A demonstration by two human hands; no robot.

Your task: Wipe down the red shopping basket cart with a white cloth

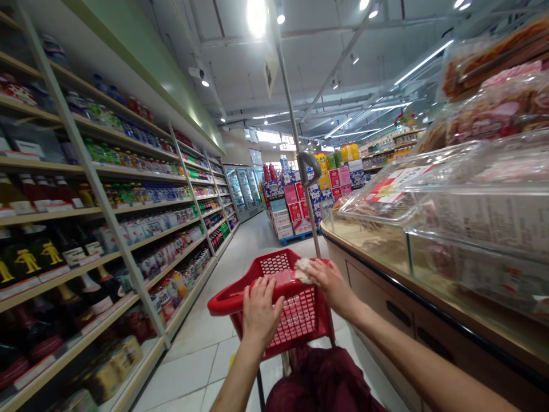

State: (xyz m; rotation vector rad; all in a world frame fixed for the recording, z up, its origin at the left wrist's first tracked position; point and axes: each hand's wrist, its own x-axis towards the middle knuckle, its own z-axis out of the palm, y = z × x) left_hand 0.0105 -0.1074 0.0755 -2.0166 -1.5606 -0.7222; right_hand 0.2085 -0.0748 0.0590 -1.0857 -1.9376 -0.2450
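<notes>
Left hand (262, 306) spread, right hand (329, 281) clutching soft-looking cloth (303, 271), both meet the lower-centre red cart (295, 320) at its stiff-looking, grippable rim (223, 304).

Upright red shopping cart (295, 320) with perforated walls, a crumpled whitish wad (303, 270) at its rim

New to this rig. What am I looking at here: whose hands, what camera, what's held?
No machine here: these are a person's bare hands, seen by a camera worn on the head, looking forward and down. The left hand rests on the rim of a red shopping cart. The right hand holds a crumpled white cloth or tissue at the same rim. Stocked shelves line the picture's left; a counter bearing clear food packages stands right.
</notes>
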